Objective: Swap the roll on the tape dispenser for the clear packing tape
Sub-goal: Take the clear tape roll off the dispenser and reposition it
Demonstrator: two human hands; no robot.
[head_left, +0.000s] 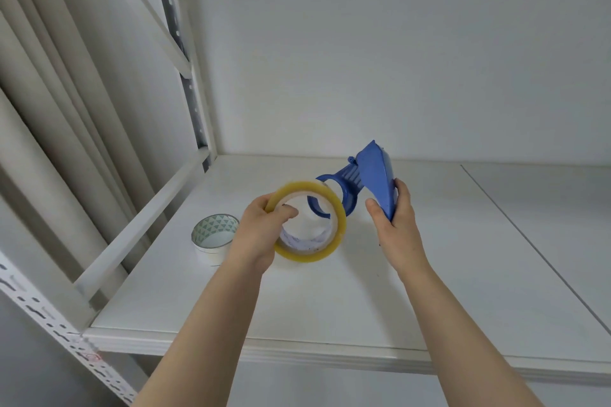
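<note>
My left hand [261, 228] grips a roll of clear, yellowish packing tape [310, 251] by its left rim, with fingers curled through the core. The roll is held above the shelf, its opening facing me. Just behind it is the blue tape dispenser [373, 175], whose round hub [344, 198] carries no roll and sits close to the clear roll's far side. My right hand [395, 221] holds the dispenser by its blue handle, tilted up to the right. A white roll with a green triangle pattern [215, 235] lies on the shelf to the left of my left hand.
Everything is over a white shelf board [330, 301] with a white back wall. White metal uprights and a diagonal rail [139, 228] close off the left side. A seam [529, 241] runs across the board at the right. Another shelf sits overhead.
</note>
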